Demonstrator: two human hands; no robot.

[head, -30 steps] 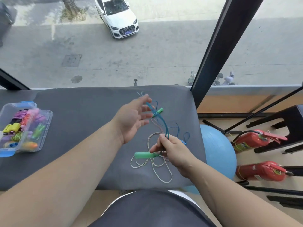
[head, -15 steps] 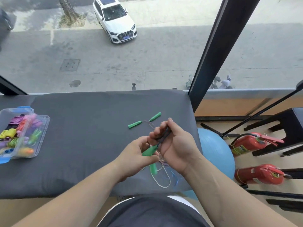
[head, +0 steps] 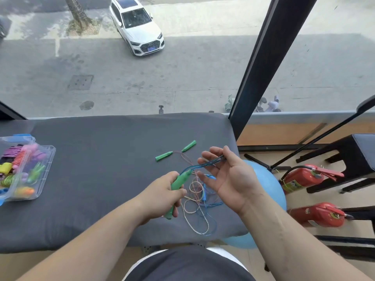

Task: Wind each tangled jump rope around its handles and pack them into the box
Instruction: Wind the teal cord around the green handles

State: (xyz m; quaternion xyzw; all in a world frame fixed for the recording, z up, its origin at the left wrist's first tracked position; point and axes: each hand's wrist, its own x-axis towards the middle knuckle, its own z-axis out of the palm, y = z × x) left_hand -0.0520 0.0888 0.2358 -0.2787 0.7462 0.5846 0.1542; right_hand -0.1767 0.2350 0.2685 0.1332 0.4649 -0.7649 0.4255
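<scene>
Head view: left grip [head: 160, 197] clasps green handles [head: 179, 182]; right grip [head: 231, 179] pinches taut blue cord [head: 203, 164].

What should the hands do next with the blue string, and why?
Probably the right hand should carry the blue rope once round the green handles that the left hand grips. The rope is stretched from the handles to the right hand, ready to wrap, and much of it lies loose and tangled on the grey pad.
</scene>
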